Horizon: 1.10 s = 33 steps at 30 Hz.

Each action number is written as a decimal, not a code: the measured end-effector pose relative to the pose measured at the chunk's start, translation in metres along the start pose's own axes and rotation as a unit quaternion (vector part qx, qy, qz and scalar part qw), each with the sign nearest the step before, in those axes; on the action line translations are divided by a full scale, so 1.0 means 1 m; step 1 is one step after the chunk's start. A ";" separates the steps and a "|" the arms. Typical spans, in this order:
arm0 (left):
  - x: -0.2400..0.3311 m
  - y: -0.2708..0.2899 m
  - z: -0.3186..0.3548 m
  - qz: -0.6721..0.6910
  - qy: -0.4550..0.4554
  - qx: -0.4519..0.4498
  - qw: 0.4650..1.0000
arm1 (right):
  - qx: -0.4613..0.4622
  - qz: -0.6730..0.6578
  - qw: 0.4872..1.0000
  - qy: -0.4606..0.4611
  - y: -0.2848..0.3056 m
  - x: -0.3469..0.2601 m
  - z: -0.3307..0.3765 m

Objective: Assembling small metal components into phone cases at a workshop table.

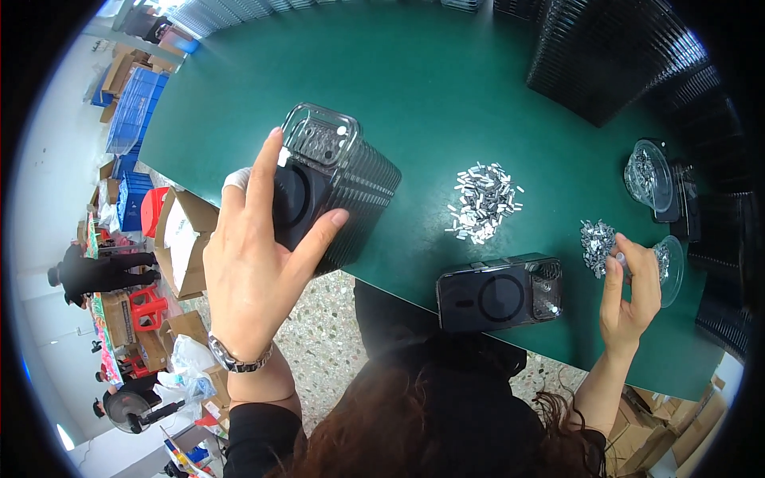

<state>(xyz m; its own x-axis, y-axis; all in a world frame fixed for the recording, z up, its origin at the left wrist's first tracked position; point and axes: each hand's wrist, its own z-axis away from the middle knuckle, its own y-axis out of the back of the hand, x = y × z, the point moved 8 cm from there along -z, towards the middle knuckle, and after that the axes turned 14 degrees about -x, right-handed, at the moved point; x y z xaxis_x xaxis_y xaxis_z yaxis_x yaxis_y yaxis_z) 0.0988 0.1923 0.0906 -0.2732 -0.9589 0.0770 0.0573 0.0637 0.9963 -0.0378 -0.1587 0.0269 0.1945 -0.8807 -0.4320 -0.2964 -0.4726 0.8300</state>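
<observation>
My left hand (259,255) grips a stack of black phone cases (343,187) at the near left edge of the green table (446,88); fingers spread over the top case, which has a clear camera frame. My right hand (629,291) pinches a tiny silver part at the edge of a small heap of silver metal pieces (596,243). A single black phone case (498,292) with a round ring lies flat near the table's front edge between my hands. A larger pile of silver pieces (484,201) lies in the table's middle.
Two clear round dishes (649,171) (671,267) stand at the right. Stacks of black trays (606,56) fill the far right. Cardboard boxes (183,239), blue crates (131,107) and people stand on the floor at left.
</observation>
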 end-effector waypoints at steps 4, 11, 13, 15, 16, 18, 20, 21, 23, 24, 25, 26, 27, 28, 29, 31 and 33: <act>0.005 -0.006 -0.007 -0.022 -0.017 -0.010 1.000 | 0.013 -0.004 1.000 -0.025 0.002 0.008 0.011; -0.007 -0.009 0.004 0.079 -0.006 -0.075 0.994 | 0.046 0.022 0.992 -0.115 0.019 0.030 0.027; -0.004 -0.003 0.010 0.028 -0.051 -0.016 0.998 | 0.041 0.016 0.989 -0.139 0.017 0.038 0.026; 0.011 0.009 0.021 0.032 -0.102 0.081 0.991 | 0.029 0.008 0.986 -0.166 0.014 0.045 0.025; 0.026 0.010 0.026 0.047 -0.115 0.128 0.984 | 0.027 -0.001 0.983 -0.181 0.011 0.055 0.030; 0.051 -0.020 0.038 0.217 -0.280 0.029 0.935 | -0.012 -0.028 0.974 -0.224 -0.001 0.070 0.030; 0.113 -0.061 0.039 0.179 -0.425 -0.074 0.884 | -0.053 -0.038 0.961 -0.270 -0.014 0.085 0.029; 0.133 -0.073 0.045 0.182 -0.449 -0.081 0.871 | -0.053 -0.035 0.960 -0.272 -0.014 0.087 0.024; 0.151 -0.102 0.050 0.131 -0.414 -0.139 0.890 | -0.117 -0.041 0.963 -0.241 -0.031 0.086 0.012; 0.158 -0.104 0.051 0.133 -0.414 -0.139 0.890 | -0.118 -0.039 0.962 -0.241 -0.034 0.086 0.006; 0.164 -0.111 0.051 0.107 -0.407 -0.170 0.891 | -0.145 -0.023 0.958 -0.246 -0.041 0.085 0.001; 0.168 -0.119 0.051 0.080 -0.398 -0.200 0.892 | -0.173 -0.006 0.953 -0.250 -0.048 0.085 -0.003; 0.167 -0.121 0.052 0.071 -0.399 -0.200 0.892 | -0.185 0.005 0.950 -0.250 -0.054 0.085 -0.007; 0.166 -0.122 0.052 0.071 -0.394 -0.199 0.894 | -0.187 0.004 0.951 -0.245 -0.058 0.085 -0.010; 0.167 -0.121 0.052 0.079 -0.395 -0.193 0.895 | -0.192 0.035 0.952 -0.236 -0.060 0.084 -0.012; 0.167 -0.119 0.052 0.093 -0.401 -0.181 0.893 | -0.200 0.064 0.952 -0.225 -0.064 0.082 -0.016; 0.164 -0.118 0.049 0.126 -0.399 -0.187 0.889 | -0.211 0.089 0.953 -0.199 -0.067 0.077 -0.020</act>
<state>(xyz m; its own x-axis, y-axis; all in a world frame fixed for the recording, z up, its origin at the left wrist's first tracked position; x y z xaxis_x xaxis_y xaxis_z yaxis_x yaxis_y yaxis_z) 0.0002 0.0410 -0.0125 -0.7922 -0.4157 0.4468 0.4876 0.0090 0.8730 0.0155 -0.1940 -0.0547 -0.2179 -0.9282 -0.3015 0.1276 -0.3333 0.9341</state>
